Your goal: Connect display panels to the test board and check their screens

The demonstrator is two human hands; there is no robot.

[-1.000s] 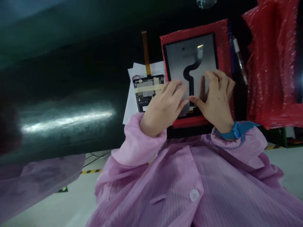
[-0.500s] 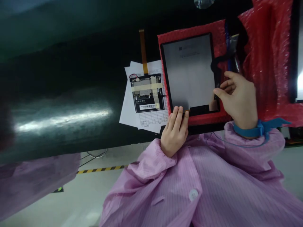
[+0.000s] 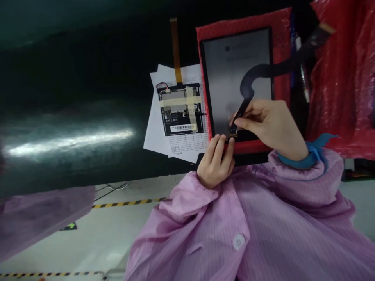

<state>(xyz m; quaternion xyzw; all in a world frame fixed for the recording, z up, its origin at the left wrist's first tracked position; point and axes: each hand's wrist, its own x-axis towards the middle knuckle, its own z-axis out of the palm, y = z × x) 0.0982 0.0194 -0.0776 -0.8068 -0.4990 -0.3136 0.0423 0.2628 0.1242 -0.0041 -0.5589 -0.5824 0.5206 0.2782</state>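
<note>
A display panel with a dark frame lies on red bubble wrap. My right hand pinches the lower end of a black curved flex cable just above the panel's bottom edge, beside a small connector. The cable arcs over the panel towards the upper right. My left hand rests its fingers, slightly apart, on the panel's lower left edge near that connector; it seems to hold nothing. To the left, a circuit board with battery and tape strips sits on printed papers.
An orange ribbon cable runs up from the board. A pen lies right of the panel, before more red bubble wrap. A person's pink sleeve shows at lower left, by the dark table.
My right hand has moved left with the black flex cable, from the panel's right edge to the connector at its bottom edge. My left hand stays at the lower left edge. The view has shifted slightly.
</note>
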